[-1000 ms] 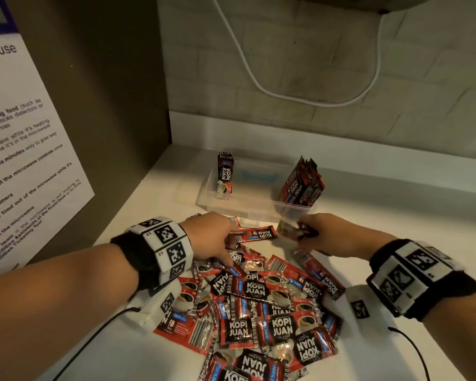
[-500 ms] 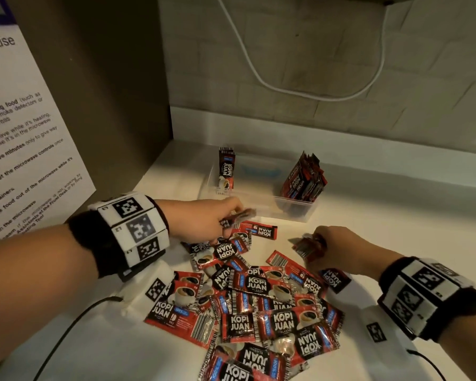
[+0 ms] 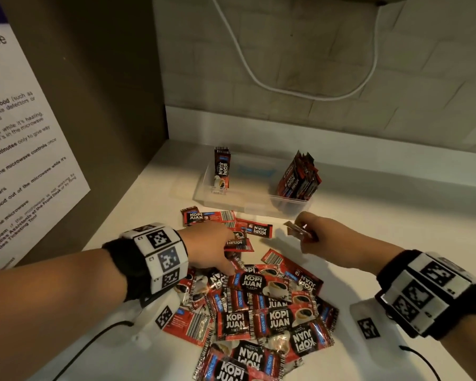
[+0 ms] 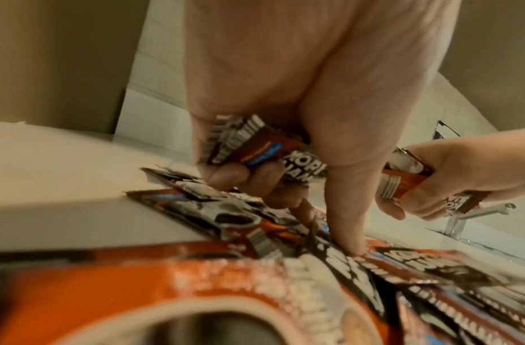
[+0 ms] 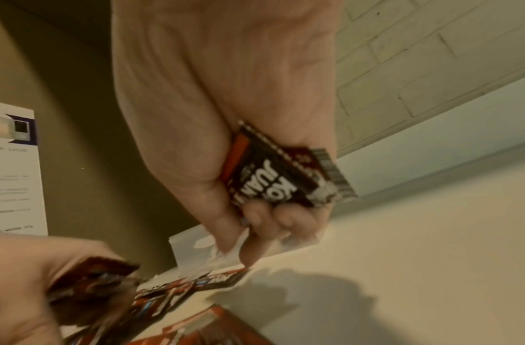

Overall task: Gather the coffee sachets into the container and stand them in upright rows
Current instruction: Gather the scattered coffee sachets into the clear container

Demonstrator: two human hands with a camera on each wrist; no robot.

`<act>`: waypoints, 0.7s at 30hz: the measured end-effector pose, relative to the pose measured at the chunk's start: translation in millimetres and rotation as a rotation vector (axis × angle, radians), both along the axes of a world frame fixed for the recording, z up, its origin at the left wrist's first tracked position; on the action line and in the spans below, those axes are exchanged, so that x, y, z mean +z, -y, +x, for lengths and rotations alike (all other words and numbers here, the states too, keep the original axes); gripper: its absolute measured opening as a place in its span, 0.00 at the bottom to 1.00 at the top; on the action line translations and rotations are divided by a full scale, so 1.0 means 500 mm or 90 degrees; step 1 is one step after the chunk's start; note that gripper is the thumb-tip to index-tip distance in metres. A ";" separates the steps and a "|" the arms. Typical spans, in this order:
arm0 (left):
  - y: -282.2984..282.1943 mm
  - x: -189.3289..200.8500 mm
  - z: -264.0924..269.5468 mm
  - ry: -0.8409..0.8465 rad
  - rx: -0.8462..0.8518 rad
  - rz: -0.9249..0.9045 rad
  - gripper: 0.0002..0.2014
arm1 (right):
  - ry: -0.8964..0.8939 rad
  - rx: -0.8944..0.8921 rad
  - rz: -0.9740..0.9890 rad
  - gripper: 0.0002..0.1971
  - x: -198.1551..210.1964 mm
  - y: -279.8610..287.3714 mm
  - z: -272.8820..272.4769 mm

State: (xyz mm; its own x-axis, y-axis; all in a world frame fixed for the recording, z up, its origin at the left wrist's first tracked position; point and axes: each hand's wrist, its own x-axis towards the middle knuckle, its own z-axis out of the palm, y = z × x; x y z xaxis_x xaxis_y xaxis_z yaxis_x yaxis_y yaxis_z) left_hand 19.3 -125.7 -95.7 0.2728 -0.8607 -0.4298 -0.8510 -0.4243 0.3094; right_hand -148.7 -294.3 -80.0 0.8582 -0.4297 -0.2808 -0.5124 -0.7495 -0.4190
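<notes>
Left wrist view: left hand grips a small bunch of sachets in curled fingers, thumb stretched down onto the pile, probably pinning or sliding out the next one. Collecting several per trip looks like the reason for the bunching.

Right wrist view: right hand holds its own sachets between palm and curled fingers, lower fingertips free. It is raised off the counter, at 3 o'clock from the left hand and at 6 o'clock from the container, so I'd guess it's lined up for the drop.

Head view, outward:
- Pile lies flat and overlapping at 6 o'clock of both hands, with a few strays at 12 o'clock of the left hand.
- Clear container sits at 12 o'clock, near the wall. One sachet stands upright at its left end; a leaning bundle fills its right end. The middle looks open, so most of the job remains.

Unclear:
- Count in either hand, since edges overlap and both wrist views are blurred.
- Pile's bottom edge is cut off by the frame.
- Container walls are transparent and hard to trace.
- Whether the right bundle forms true rows I can't tell.
</notes>
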 end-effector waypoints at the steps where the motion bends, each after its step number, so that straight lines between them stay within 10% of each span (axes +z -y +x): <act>1: 0.002 0.001 0.000 -0.015 0.010 -0.010 0.17 | -0.016 0.024 -0.027 0.15 -0.003 -0.004 0.001; 21: -0.017 0.097 -0.011 -0.260 0.071 -0.167 0.11 | -0.086 0.011 -0.138 0.13 -0.046 -0.012 0.028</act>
State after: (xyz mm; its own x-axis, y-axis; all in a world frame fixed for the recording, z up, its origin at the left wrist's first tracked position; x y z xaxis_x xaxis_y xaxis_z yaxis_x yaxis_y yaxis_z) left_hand 14.0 -117.1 -47.0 0.2244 -0.9294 -0.2932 -0.5915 -0.3690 0.7169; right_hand -134.8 -288.5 -102.8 0.8267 -0.4781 -0.2965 -0.5395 -0.8232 -0.1767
